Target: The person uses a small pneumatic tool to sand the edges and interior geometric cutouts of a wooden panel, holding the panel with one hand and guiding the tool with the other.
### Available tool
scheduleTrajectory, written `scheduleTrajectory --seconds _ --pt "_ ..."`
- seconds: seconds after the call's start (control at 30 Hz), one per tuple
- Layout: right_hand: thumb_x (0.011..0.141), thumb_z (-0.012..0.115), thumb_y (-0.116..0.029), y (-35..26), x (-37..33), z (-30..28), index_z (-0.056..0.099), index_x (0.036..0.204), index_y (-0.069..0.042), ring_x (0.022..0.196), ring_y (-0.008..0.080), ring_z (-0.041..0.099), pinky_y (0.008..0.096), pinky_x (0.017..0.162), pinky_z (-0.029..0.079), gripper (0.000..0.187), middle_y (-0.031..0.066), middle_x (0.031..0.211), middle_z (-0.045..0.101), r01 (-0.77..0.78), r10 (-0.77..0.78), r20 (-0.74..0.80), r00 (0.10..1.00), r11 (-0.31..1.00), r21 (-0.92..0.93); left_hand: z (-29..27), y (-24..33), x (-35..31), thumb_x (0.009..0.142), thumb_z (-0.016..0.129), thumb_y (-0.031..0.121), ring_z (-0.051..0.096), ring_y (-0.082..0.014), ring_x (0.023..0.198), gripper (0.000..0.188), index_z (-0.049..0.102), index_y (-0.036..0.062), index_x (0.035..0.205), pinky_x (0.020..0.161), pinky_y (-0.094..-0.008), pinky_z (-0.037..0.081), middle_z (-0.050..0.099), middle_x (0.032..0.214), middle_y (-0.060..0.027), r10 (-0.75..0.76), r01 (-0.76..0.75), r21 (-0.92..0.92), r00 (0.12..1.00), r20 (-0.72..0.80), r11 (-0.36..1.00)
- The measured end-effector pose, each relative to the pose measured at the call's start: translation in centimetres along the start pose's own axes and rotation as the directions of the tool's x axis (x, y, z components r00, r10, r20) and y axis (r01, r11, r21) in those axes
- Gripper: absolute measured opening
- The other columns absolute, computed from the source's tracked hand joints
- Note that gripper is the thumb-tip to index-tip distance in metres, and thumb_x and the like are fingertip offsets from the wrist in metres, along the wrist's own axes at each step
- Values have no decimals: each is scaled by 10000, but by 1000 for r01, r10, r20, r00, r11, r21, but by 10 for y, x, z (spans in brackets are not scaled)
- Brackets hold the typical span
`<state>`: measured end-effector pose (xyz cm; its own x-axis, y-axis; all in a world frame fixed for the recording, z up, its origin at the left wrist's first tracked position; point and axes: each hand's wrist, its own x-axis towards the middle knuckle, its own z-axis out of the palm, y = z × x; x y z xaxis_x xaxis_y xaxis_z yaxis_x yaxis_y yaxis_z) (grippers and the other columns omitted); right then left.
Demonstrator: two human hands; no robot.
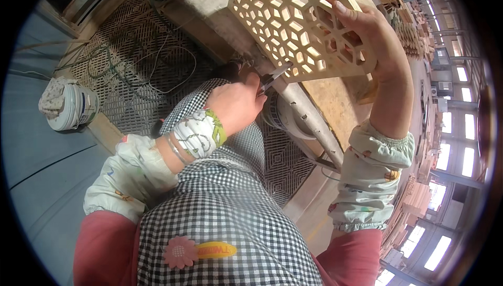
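Note:
My right hand (369, 29) grips the upper right part of a pale wooden lattice panel (293, 16), cut through with many angular holes. The thumb lies over its face, and the other fingers are mostly hidden behind it. The panel stands tilted above the bench. In my closed left hand (237, 101) is a small knife (276, 72) with a dark handle and a narrow metal blade. Its tip meets the panel's lower left edge in this view; whether it touches, I cannot tell.
A worn wooden workbench (327, 105) lies under the panel, with a pale bucket (288, 113) beside it. A white bucket (78, 105) with lumpy pale stuff stands at left. Loose cables cross the patterned floor mat (126, 66). Stacked wood (403, 29) rises at far right.

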<state>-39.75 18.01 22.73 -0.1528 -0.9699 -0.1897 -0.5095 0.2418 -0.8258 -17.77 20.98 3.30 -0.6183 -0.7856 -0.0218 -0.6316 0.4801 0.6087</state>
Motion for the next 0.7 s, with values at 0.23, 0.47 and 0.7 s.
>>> scheduleTrajectory --seconds 0.23,0.47,0.7 --pt "919 744 -420 -1 -4 -1 727 1139 -88 728 120 651 271 604 475 398 27 902 706 7 -7 4 1000 1000 9 14 -1 4 960 641 317 714 -387 670 432 543 -35 1192 585 -495 583 729 760 -160 85 -84 16 986 -144 996" --pt "915 759 -402 -7 -9 7 739 1092 -67 704 111 631 267 609 481 380 27 865 700 33 -33 -32 999 999 15 19 2 12 964 640 307 718 -387 682 410 537 -17 1192 593 -502 584 734 776 -160 95 -88 45 978 -186 995" --pt "888 806 -382 -8 -10 7 742 1055 -35 747 132 648 286 695 529 390 69 881 720 33 -30 -59 998 998 56 16 1 3 979 621 321 699 -427 671 352 530 5 1103 593 -530 570 703 723 -203 -5 5 -5 992 -123 1000"
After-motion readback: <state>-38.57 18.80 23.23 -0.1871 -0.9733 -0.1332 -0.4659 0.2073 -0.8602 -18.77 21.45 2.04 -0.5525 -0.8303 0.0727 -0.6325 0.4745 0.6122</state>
